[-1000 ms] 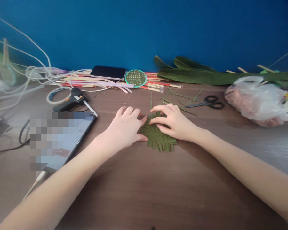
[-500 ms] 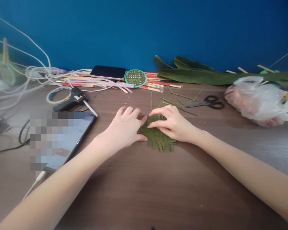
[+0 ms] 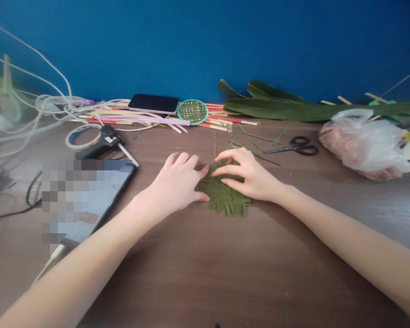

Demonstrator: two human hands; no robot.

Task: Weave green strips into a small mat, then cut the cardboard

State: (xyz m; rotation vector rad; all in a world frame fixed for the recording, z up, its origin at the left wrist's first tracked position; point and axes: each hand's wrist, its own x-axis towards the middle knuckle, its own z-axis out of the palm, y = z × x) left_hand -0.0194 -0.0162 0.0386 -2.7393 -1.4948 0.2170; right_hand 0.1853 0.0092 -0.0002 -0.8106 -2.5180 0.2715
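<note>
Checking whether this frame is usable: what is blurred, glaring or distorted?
Head view: left hand, right hand and woven leaf mat are sharp; the tablet screen is pixelated; cables at the left edge look soft; pale glare lies on the table near the plastic bag.

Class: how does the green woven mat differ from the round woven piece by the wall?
The green woven mat is dark, with loose strip ends; the round woven piece is paler, inside a teal rim. Left hand and right hand touch the mat; neither touches the round piece. Both are flat weaves.
</note>
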